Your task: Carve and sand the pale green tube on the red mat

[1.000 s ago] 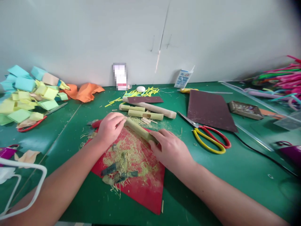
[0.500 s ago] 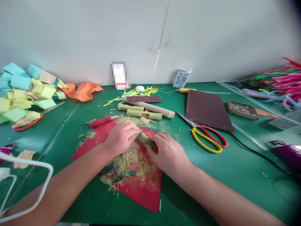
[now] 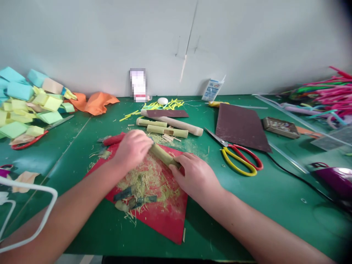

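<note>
The far end of the bamboo stick [image 3: 162, 154] is hidden under the left hand [image 3: 132, 149]. Its near end goes under the right hand [image 3: 196, 176], so only the middle shows. I cannot tell if the left hand also holds a small tool. A red knife handle [image 3: 112, 139] peeks out behind the left hand, and its blade is hard to see. The left hand is curled shut over the stick's far end. The right hand has its fingers wrapped around the near end and holds it down on the red mat [image 3: 162, 220]. The stick lies slanted on the mat, beside a heap of pale shavings [image 3: 150, 179]. A box [image 3: 138, 85] by the wall is blurred out. The white and blue packet [image 3: 211, 89] by the wall has print too small to read.
</note>
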A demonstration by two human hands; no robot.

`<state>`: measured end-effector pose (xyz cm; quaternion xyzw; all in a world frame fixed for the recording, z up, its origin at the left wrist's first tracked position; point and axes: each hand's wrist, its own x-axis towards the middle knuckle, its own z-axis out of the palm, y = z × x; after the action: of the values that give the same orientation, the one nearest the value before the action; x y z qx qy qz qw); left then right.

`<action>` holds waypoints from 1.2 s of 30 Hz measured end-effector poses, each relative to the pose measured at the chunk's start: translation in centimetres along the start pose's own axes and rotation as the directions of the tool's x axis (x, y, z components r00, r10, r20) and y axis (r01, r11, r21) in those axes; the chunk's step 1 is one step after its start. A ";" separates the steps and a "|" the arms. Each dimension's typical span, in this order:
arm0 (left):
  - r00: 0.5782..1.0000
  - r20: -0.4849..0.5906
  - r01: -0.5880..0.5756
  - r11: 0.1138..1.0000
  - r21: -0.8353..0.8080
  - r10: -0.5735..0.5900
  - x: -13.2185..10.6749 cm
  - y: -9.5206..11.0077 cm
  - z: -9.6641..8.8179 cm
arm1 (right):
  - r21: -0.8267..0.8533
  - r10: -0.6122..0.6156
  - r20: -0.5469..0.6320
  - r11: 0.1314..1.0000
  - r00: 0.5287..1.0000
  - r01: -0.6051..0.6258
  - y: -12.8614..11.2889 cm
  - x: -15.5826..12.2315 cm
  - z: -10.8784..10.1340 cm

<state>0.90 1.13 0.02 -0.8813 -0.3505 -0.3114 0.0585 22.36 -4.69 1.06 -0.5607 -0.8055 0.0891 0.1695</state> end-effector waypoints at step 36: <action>0.996 -0.049 0.077 0.996 -0.037 -0.079 -0.2 -1.3 0.5 | -0.168 -0.113 -0.029 0.980 0.993 0.106 -0.3 -0.1 0.2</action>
<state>0.26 2.14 -0.64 -0.8597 -0.3777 -0.3416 0.0397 22.09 -4.85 0.94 -0.5293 -0.8365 0.0012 0.1421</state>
